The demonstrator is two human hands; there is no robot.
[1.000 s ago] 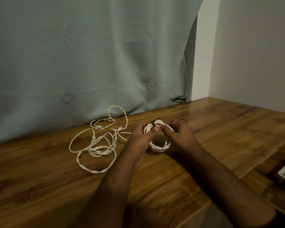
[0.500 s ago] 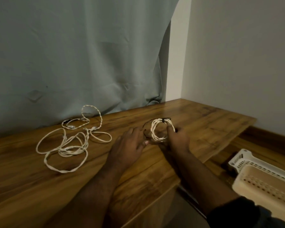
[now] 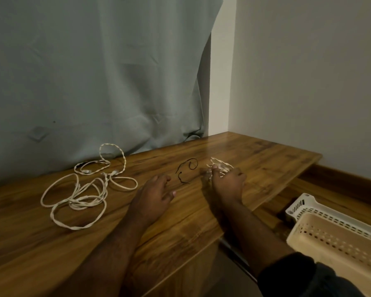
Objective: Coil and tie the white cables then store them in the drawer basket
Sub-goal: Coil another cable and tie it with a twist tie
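My right hand (image 3: pixel 227 181) is closed around a small coiled white cable (image 3: pixel 220 166), whose loops stick out above my fingers over the wooden tabletop (image 3: pixel 266 163). My left hand (image 3: pixel 156 194) hovers just above the table to the left, fingers loosely spread and holding nothing. Between the two hands lie thin black twist ties (image 3: pixel 187 170), curled on the wood. A tangle of loose white cables (image 3: pixel 84 187) lies spread out at the left of the table. The beige drawer basket (image 3: pixel 338 239) sits low at the right, beside a white perforated basket (image 3: pixel 302 204).
A grey-green curtain (image 3: pixel 99 78) hangs behind the table and touches its back edge. A plain wall (image 3: pixel 308 71) closes off the right side. The table's right edge drops to an open drawer holding the baskets.
My left hand has let go of the coil and drawn back to the left. My right hand carried the coil rightward. The view swung right, bringing the baskets into sight.
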